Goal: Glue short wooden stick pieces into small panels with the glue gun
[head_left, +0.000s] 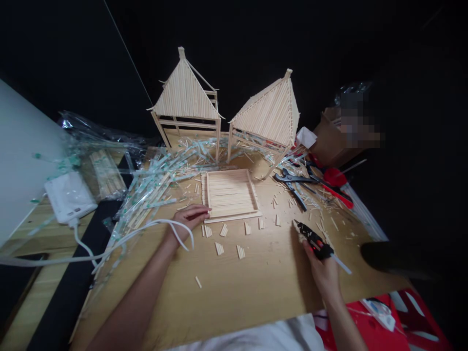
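Note:
A shallow tray of thin wooden sticks [232, 192], with a raised rim, lies flat on the table. At its near left corner is my left hand [192, 215], fingers together in a pinch; a small pale bit shows at the fingertips, too small to name. My right hand [323, 270] is wrapped round a black hot glue gun [313, 241], its nozzle pointing up and left, with a clear glue stick [341, 264] out of its back end. Small groups of short cut sticks [240, 252] lie in front of the tray. A single short stick [198, 282] rests closer to me.
Two stick-built roofed models, one on the left [186, 97] and one on the right [270, 112], stand behind the tray. Pliers [292, 183] lie at right, plastic wrappers [153, 180] at left. A white cable [146, 226] crosses over my left wrist from the power strip [69, 197].

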The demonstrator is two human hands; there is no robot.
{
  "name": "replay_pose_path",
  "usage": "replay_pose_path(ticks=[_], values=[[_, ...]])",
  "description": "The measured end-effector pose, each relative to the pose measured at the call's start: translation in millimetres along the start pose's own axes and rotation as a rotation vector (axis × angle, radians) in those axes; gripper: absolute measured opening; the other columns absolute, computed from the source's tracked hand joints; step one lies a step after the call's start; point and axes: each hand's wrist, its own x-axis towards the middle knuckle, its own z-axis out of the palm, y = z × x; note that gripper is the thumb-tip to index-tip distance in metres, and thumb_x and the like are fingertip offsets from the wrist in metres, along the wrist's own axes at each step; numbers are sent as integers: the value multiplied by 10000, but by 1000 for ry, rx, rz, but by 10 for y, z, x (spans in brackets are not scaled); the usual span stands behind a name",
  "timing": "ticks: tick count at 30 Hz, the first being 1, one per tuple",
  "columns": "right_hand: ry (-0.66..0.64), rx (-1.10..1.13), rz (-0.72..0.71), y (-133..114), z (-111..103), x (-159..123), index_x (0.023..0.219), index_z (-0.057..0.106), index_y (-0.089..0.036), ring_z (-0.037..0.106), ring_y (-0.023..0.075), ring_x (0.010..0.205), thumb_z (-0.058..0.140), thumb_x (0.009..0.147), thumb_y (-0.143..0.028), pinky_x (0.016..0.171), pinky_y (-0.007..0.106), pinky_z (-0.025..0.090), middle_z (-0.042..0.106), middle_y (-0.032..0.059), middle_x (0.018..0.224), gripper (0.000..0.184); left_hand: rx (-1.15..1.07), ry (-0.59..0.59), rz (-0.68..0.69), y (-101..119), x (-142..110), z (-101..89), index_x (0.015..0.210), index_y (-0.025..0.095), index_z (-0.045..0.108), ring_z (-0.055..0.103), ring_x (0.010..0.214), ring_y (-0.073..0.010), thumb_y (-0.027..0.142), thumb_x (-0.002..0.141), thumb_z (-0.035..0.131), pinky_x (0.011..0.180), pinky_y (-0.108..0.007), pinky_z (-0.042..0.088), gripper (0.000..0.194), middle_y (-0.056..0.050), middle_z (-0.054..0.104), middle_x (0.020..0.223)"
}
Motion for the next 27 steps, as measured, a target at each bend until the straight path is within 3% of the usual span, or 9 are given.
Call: replay_pose_path(ticks=[8, 13, 18, 20, 21, 24, 27], values=[[-70, -132, 36, -104, -111, -47, 986, 650, -156, 633, 304, 900, 583, 758, -560, 768, 390, 462, 706, 109, 929, 469, -6, -10, -4, -32, -5, 5, 892, 245, 743, 654, 902, -200, 358, 751, 695, 823, -337, 531, 187, -56, 714, 943], [-149, -266, 92, -30, -201, -78, 1048, 606, -160, 651, 298, 824, 600, 711, -623, 663, 351, 474, 705, 94, 882, 572, -18, -11, -10, -30, -4, 10, 894, 245, 743, 650, 904, -195, 351, 747, 700, 844, -341, 523, 186, -51, 712, 948], [-182, -706, -8, -87, -446, -261, 1065, 602, -140, 639, 340, 838, 571, 693, -673, 662, 389, 472, 673, 157, 885, 651, -36, -5, -18, -10, 1, 15, 885, 231, 745, 651, 902, -191, 334, 743, 705, 833, -323, 522, 180, -54, 711, 940], [-182, -822, -10, -207, -529, -373, 988, 633, -162, 645, 326, 767, 568, 700, -657, 625, 385, 464, 664, 168, 898, 576, -41, -4, -19, -8, 1, 14, 885, 232, 746, 651, 899, -192, 329, 740, 709, 829, -322, 522, 179, -54, 711, 939], [-247, -808, -2, -291, -540, -424, 906, 648, -196, 647, 292, 704, 556, 726, -630, 591, 360, 456, 668, 140, 876, 479, -43, -6, -19, -9, 2, 13, 885, 234, 746, 651, 899, -191, 326, 738, 711, 829, -321, 521, 177, -52, 711, 939], [-532, -615, -34, -631, -392, -511, 745, 640, -250, 637, 214, 634, 503, 828, -495, 545, 294, 423, 671, 43, 775, 293, -50, -13, -22, -18, 1, 7, 894, 242, 744, 647, 904, -188, 317, 742, 709, 830, -321, 518, 173, -49, 709, 945], [-588, -397, -180, -1017, 23, -472, 839, 670, -245, 641, 183, 714, 477, 882, -317, 649, 274, 433, 677, 28, 844, 210, -55, -22, -24, -25, 1, 5, 899, 241, 743, 642, 914, -190, 318, 746, 707, 837, -325, 512, 176, -50, 705, 955]])
